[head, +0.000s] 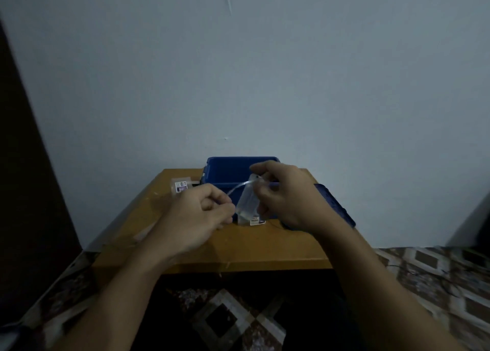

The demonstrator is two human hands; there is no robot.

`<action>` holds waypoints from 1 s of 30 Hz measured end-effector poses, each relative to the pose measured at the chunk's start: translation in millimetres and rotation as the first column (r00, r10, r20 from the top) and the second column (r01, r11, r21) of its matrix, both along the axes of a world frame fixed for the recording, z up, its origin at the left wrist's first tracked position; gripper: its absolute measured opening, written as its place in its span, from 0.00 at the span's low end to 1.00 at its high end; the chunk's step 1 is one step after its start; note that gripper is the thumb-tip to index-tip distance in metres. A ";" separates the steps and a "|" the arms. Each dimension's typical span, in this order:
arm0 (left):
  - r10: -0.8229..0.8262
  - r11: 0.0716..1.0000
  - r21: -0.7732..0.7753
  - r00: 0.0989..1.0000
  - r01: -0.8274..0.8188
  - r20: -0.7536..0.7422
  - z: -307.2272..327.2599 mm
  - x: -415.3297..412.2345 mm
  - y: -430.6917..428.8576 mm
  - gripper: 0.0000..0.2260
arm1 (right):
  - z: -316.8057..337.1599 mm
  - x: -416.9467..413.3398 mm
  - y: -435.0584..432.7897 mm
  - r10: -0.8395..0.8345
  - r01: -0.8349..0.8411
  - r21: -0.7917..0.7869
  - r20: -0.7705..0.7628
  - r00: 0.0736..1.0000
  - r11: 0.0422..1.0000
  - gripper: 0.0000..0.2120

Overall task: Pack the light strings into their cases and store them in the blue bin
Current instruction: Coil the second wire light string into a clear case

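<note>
Fingers (pixel 224 201) of the left hand (pixel 201 213), seen from the head view, are curled in and pinch the thin, clear, wire-like light string (pixel 238 186) just above the brown wooden worktop (pixel 265 244). From that pinch the string rises in a pale arc to the mouth of a small see-through plastic case (pixel 246 205). The right hand (pixel 285 195) holds this soft pouch upright, its fingers (pixel 258 169) pressed together on the top edge. The pouch looks glossy and slightly crumpled, with a white printed label (pixel 256 221) at its lower end, which meets the worktop. Whether any string lies inside is too blurred to tell. Just behind both hands stands the open rectangular blue plastic bin (pixel 230 170), against the pale wall (pixel 238 72). A second clear labelled pouch (pixel 181 186) lies on the worktop left of the bin, and a dark blue lid (pixel 336 205) lies at the right edge
</note>
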State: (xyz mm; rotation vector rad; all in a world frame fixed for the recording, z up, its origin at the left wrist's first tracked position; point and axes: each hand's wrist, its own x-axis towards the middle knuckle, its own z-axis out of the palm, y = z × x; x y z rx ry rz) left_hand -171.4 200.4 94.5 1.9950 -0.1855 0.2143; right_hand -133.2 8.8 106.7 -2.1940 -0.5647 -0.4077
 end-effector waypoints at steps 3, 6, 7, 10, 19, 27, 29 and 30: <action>-0.096 0.995 0.028 0.995 0.096 0.010 1.5 -8.1 -8.4 0.03 | -5.5 -17.6 -6.5 0.049 -0.040 0.118 -0.074 0.996 0.992 0.16; -0.142 0.987 -0.070 0.989 0.145 0.047 4.5 -10.9 -14.6 0.04 | -10.5 -31.2 -12.2 0.074 -0.044 0.235 -0.121 0.990 0.971 0.13; -0.152 0.977 -0.144 0.987 0.158 0.052 5.2 -10.4 -15.9 0.04 | -11.5 -34.7 -14.6 0.081 -0.041 0.269 -0.138 0.987 0.962 0.12; -0.230 0.911 -0.352 0.973 0.217 0.005 9.6 -8.9 -15.4 0.07 | -13.7 -43.5 -22.2 0.103 -0.047 0.322 -0.159 0.982 0.946 0.08; -0.240 0.971 0.047 0.945 0.236 0.223 16.9 -6.9 -21.9 0.09 | -16.7 -69.2 -49.1 0.377 -0.187 0.581 -0.224 0.899 0.792 0.09; -0.423 0.891 -0.186 0.906 0.415 -0.003 15.8 0.8 -27.2 0.09 | -20.0 -76.4 -57.9 0.535 -0.193 0.744 -0.250 0.807 0.639 0.10; -0.445 0.869 -0.270 0.894 0.415 -0.057 10.9 3.1 -28.4 0.09 | -20.5 -77.9 -58.6 0.552 -0.199 0.755 -0.246 0.797 0.624 0.09; -0.466 0.852 -0.311 0.880 0.421 -0.087 7.8 3.8 -29.8 0.08 | -20.6 -78.6 -59.1 0.564 -0.208 0.765 -0.235 0.791 0.609 0.09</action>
